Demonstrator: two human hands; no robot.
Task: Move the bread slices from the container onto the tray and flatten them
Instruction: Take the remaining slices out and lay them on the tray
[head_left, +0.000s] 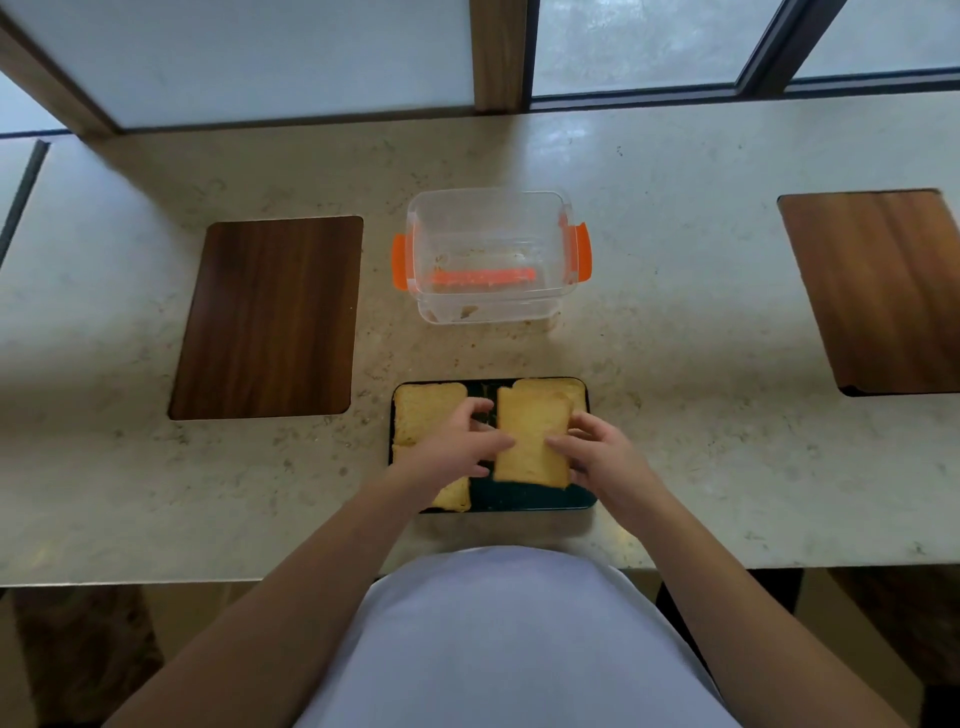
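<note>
Bread slice: pinched by its side edges between left hand and right hand, looks like it's getting lined up for the bare spot under the hands
Tray: right under both hands on the tabletop; one slice left of the left hand, another beyond the held one
Container: past the fingertips, only crumbs inside, so probably the last slice

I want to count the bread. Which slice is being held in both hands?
The slice in the middle, gripped between the left hand and right hand. The other slices lie flat on the tray.
</note>
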